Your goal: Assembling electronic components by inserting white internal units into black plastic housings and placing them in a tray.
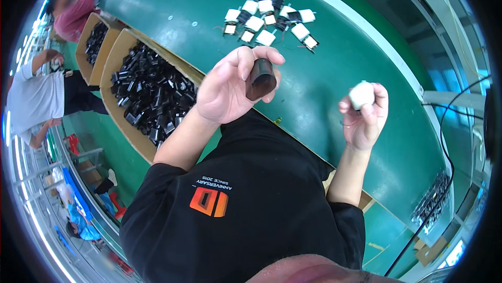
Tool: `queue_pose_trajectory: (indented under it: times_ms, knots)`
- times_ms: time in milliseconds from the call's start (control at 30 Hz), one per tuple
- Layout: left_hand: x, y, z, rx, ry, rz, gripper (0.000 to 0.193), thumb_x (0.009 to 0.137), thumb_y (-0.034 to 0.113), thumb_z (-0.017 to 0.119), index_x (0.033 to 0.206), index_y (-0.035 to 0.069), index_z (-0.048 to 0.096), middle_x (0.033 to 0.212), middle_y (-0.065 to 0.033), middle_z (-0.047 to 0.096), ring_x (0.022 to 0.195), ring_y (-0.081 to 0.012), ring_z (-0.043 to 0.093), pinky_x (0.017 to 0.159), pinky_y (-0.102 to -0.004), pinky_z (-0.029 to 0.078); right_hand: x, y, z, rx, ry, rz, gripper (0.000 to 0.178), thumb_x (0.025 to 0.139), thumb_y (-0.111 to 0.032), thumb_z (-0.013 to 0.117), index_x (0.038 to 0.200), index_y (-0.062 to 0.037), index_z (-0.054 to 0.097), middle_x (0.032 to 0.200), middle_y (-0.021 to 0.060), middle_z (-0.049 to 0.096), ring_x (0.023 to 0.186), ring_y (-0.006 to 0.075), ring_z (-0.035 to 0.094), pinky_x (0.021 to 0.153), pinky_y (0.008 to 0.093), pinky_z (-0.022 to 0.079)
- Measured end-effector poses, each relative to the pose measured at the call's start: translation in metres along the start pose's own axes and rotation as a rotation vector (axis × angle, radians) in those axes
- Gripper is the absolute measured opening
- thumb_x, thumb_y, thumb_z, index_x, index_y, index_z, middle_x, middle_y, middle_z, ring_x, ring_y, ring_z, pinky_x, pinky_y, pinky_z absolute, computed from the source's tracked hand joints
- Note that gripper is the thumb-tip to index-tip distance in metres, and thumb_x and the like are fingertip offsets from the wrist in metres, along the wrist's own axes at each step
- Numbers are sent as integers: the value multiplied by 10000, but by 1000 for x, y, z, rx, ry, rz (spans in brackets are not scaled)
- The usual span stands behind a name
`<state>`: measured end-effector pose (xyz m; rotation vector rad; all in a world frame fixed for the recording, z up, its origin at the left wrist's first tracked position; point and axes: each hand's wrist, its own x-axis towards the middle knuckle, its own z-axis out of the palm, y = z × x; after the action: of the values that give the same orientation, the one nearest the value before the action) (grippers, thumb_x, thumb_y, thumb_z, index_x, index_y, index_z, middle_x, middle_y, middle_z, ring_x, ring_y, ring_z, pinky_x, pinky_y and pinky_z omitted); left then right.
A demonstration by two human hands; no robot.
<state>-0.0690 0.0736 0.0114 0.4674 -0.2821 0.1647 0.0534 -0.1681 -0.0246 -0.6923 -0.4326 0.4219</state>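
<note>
Above the green table [324, 47], my left hand [222, 92] is closed around a short black plastic tube [261, 80], its hollow end tilted toward me. Off to the right, raised over the table, my right hand [363, 128] pinches a small white rounded part [362, 95] between thumb and fingers. A thin wire shows just below that part. The two pieces are well apart. Farther back lies a loose cluster of similar white-capped parts [254, 23], several with black bodies and pale square ends.
At my left stands a cardboard box [119, 123] full of black plastic shells [149, 89], with a second box [111, 50] behind it. Small washers [194, 23] lie on the table. A black cable [443, 128] hangs at the right. Other people [36, 92] are at the left.
</note>
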Motion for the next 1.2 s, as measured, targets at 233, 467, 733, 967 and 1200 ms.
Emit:
queue_pose_trajectory:
  times_ms: [233, 467, 733, 967, 1200]
  knots:
    - [14, -35, 9, 708, 65, -1, 406, 828, -23, 688, 1208, 2, 547, 1232, -141, 517, 1081, -204, 558, 929, -325, 472, -9, -32, 31, -535, -81, 60, 304, 763, 53, 738, 1051, 21, 646, 1015, 155, 655, 849, 222, 682, 720, 306, 561]
    - [23, -43, 10, 1047, -145, -24, 390, 790, -66, 730, 1158, -3, 619, 1212, -159, 589, 1105, -218, 598, 918, -316, 508, -13, -46, 52, -1027, -99, -45, 289, 734, 19, 776, 1009, -1, 692, 892, 87, 689, 778, 137, 664, 695, 246, 524]
    - [26, -48, 13, 1270, -163, -149, 359, 796, -50, 746, 1132, -25, 620, 1174, -173, 654, 1054, -215, 655, 881, -317, 541, -11, -53, 53, -1176, -108, -59, 232, 756, 7, 745, 980, -5, 684, 853, 79, 685, 746, 128, 660, 665, 251, 527]
    - [30, -58, 12, 1244, -141, -210, 430, 808, -23, 752, 1208, -30, 594, 1192, -157, 648, 1051, -193, 645, 908, -313, 534, -16, -32, 28, -795, 20, 195, 263, 804, -30, 717, 1057, -25, 642, 922, 17, 636, 800, 69, 566, 700, 218, 463]
    - [46, -72, 22, 1328, -413, 102, 568, 714, 160, 852, 1223, 42, 628, 1209, -130, 663, 1146, -248, 610, 939, -369, 488, -20, -8, -12, 205, -24, 339, 362, 760, -4, 573, 1113, 4, 494, 1040, 183, 579, 763, 235, 639, 655, 306, 550]
